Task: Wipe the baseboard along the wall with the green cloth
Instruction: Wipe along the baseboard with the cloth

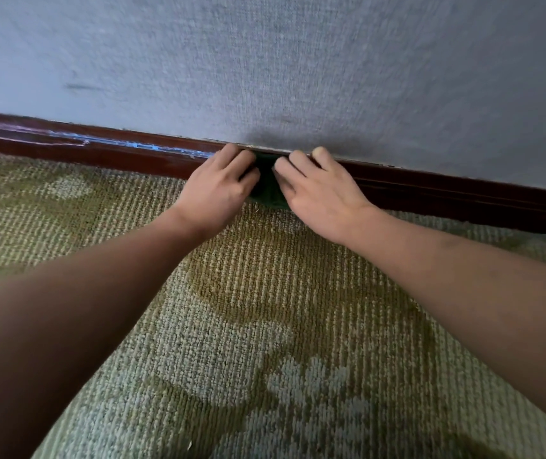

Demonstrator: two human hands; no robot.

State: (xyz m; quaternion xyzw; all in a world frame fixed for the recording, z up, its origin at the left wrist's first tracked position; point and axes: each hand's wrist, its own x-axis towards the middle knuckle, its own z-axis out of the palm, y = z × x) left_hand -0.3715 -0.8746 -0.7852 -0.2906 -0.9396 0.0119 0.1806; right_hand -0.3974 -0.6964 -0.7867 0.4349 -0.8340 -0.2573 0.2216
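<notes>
One green cloth [266,185]: dark, bunched, against one scuffed baseboard [106,150]. Two hands: left hand [218,190], right hand [318,193], curled fingers gripping green cloth.

Dark green cloth [266,188], reddish-brown baseboard [447,190], grey-blue wall [298,61]

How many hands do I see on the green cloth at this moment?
2. The left hand grips the green cloth from its left side, the right hand from its right side, both against the baseboard. Most of the cloth is hidden under them.
</notes>
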